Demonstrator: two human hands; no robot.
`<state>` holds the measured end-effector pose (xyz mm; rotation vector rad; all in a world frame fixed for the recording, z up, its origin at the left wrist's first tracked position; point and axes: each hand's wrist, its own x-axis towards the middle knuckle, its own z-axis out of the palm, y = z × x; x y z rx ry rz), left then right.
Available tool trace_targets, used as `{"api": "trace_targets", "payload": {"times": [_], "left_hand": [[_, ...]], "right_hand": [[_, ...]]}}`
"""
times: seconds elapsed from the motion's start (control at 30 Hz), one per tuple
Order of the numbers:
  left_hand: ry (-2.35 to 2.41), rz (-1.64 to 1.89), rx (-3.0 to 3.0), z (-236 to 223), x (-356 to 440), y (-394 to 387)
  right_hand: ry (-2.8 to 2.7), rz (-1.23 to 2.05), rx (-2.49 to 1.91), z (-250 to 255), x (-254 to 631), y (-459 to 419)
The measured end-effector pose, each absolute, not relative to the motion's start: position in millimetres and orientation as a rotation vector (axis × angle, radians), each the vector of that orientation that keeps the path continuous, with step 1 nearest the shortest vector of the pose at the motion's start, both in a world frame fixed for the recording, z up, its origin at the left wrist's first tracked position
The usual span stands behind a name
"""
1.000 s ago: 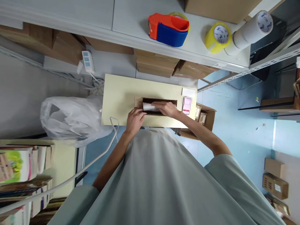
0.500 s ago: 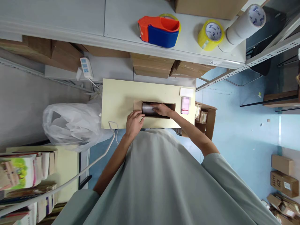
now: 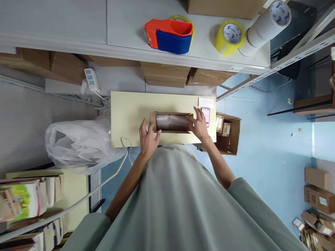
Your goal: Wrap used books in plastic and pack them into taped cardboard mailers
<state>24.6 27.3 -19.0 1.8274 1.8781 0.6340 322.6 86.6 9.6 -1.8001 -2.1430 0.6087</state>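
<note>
An open brown cardboard box [image 3: 153, 121] lies on a small cream table [image 3: 128, 115]. A grey, shiny wrapped item [image 3: 171, 122] fills the inside of the box. My left hand [image 3: 148, 137] is at the box's left end, fingers spread and open, touching its near-left corner. My right hand [image 3: 199, 124] rests at the box's right end with fingers apart, holding nothing. A phone [image 3: 206, 115] with a lit screen lies just right of the box, partly behind my right hand, with a white slip [image 3: 205, 102] beyond it.
A shelf above carries an orange-and-blue tape dispenser [image 3: 170, 35], a yellow tape roll [image 3: 229, 36] and a white roll [image 3: 267, 26]. A white plastic bag [image 3: 75, 143] sits left of the table, an open carton [image 3: 227, 134] on the blue floor to its right. Stacked boxes stand behind.
My right hand has come out of the box and moved to its right end. My left hand has opened at the left end. The grey item now lies flat inside.
</note>
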Motion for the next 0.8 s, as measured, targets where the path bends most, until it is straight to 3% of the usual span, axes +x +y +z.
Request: {"api": "trace_targets", "payload": {"times": [0.17, 0.5, 0.8], "left_hand": [[1.901, 0.652, 1.752, -19, 29, 29], [1.721, 0.532, 1.802, -18, 37, 39], [1.779, 0.491, 1.655, -35, 19, 65]], "right_hand": [[-2.047, 0.644, -1.784, -10, 326, 103], [-1.486, 1.126, -1.817, -28, 313, 109], [-1.580, 1.155, -1.777, -30, 318, 103]]}}
